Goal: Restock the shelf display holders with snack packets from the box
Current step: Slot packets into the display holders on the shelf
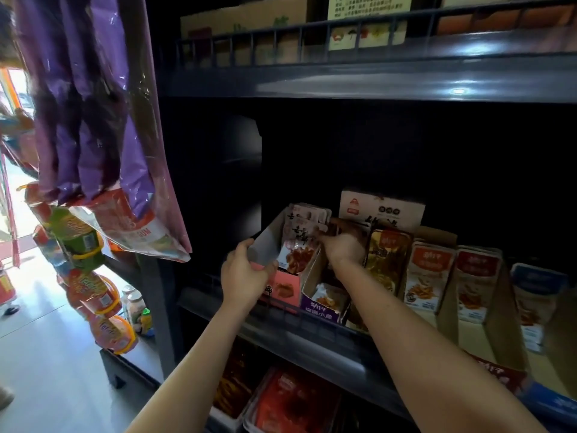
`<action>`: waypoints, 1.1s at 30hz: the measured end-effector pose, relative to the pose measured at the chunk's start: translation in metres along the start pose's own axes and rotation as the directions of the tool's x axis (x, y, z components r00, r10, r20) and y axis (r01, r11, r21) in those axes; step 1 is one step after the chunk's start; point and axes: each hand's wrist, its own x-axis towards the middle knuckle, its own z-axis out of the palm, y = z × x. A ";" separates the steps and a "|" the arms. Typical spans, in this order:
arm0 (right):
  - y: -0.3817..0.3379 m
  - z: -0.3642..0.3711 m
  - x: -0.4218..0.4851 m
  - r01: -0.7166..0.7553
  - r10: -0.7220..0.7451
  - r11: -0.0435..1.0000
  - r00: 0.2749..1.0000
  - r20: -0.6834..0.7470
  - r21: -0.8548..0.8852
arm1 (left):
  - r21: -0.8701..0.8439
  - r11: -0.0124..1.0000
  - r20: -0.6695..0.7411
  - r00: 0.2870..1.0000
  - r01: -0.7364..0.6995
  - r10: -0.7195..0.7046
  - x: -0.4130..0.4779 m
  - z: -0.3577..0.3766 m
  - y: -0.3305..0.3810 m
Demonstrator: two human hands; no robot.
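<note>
A pink cardboard display holder [282, 289] stands on the middle shelf, holding a row of upright white snack packets [299, 242] with red food pictured on them. My left hand [245, 271] grips the holder's left front corner and side wall. My right hand [342, 246] reaches in from the right, fingers curled against the right side of the packets. What its fingertips hold is hidden. A purple holder [321, 307] with one low packet stands just right of the pink one.
More holders with brown, orange and blue packets [429, 276] line the shelf to the right, and a white carton [381, 210] stands behind. A dark rail [312, 323] fronts the shelf. Purple bags [93, 120] and snack strips hang on the left. Red packets fill the lower shelf [293, 401].
</note>
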 end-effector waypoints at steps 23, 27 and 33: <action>0.137 -0.286 -0.287 -0.135 0.157 0.954 0.985 -0.064 0.267 | -0.178 0.957 0.534 0.794 -0.228 0.289 -0.283 0.046 0.136; 0.210 -0.336 -0.366 -0.241 0.269 0.941 0.958 -0.095 0.237 | -0.144 0.959 0.718 0.642 -0.242 0.270 -0.372 0.084 0.122; 0.319 -0.376 -0.460 -0.482 0.502 0.860 0.857 -0.113 0.165 | -0.045 0.980 0.851 0.506 -0.196 0.140 -0.484 0.134 0.060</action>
